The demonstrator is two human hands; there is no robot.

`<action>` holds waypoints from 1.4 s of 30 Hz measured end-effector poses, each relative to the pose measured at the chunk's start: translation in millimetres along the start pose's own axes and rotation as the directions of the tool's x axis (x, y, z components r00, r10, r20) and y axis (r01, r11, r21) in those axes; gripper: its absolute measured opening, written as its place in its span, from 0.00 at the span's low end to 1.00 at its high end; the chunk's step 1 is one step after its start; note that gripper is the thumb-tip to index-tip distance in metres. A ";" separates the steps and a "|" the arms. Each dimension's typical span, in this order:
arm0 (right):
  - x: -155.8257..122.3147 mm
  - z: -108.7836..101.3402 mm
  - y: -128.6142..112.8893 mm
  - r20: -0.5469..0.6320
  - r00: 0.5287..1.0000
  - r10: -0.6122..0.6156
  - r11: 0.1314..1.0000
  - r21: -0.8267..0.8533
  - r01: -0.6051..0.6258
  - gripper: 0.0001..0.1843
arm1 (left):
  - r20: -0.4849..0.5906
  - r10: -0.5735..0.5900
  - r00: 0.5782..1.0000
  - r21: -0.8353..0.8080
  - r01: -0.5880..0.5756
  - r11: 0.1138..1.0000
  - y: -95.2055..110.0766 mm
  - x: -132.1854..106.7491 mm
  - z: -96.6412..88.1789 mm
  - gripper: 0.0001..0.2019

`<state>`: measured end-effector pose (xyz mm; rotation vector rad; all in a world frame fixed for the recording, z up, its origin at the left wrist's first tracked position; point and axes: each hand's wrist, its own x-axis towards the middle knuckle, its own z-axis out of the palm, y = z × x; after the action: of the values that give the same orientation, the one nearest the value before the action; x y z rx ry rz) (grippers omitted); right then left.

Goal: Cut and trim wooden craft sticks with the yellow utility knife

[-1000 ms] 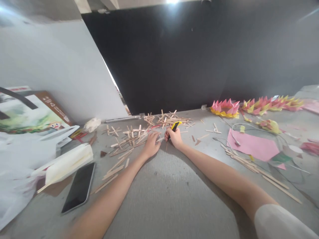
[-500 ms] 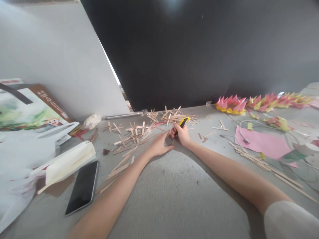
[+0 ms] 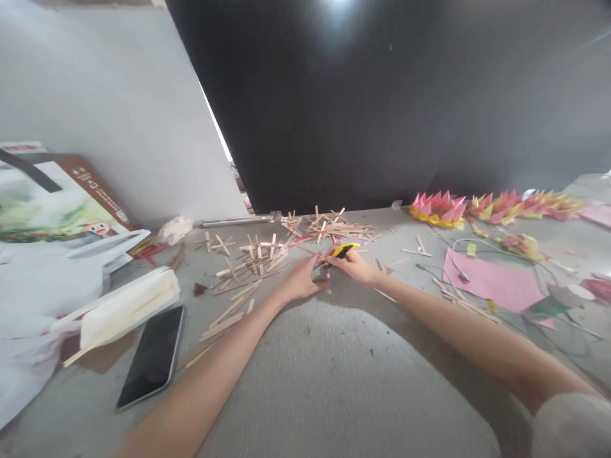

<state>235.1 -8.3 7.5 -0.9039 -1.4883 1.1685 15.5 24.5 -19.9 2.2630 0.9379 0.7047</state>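
My right hand (image 3: 351, 264) is closed around a yellow and black utility knife (image 3: 344, 250), tilted over the table. Right beside it, my left hand (image 3: 305, 278) has its thumb and fingers curved in a pinch. Between those fingertips is a short, thin wooden stick (image 3: 328, 275), small and partly hidden. The knife's front end is at the left fingertips, and its blade cannot be made out. Just beyond both hands lies a pile of wooden craft sticks (image 3: 338, 228), some joined into crosses (image 3: 260, 251).
On the left are a phone (image 3: 151, 356), a pack with a pale wrapper (image 3: 131, 308) and a white plastic bag (image 3: 42, 286). Pink and yellow paper flowers (image 3: 436, 210), a white cable (image 3: 453, 254) and pink paper (image 3: 491, 283) lie right. A black panel (image 3: 358, 127) stands behind.
The knife has tipped from a steep angle to a flatter one as my right hand turned and shifted slightly right. My left hand stays nearly in place. The camera view has shifted a little.
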 end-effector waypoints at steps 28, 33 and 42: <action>-28.0 -16.4 27.1 -0.257 0.950 0.179 0.984 0.034 -0.176 0.32 | 0.025 -0.045 0.999 -0.044 0.046 0.998 7.6 -15.2 -4.2 0.53; -33.9 -14.6 21.6 -0.396 0.914 0.085 0.994 0.091 -0.053 0.29 | -0.029 -0.007 1.000 -0.093 0.004 0.996 14.8 -17.4 1.1 0.40; -47.4 -14.3 12.2 -0.231 0.961 -0.154 0.984 -0.121 0.128 0.21 | -0.193 -0.251 0.949 -0.555 0.105 0.825 18.2 -8.1 20.4 0.41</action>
<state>259.3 -46.6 -15.8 -0.9572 -1.4009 0.8513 32.0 1.5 -23.5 1.5866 0.9132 1.0472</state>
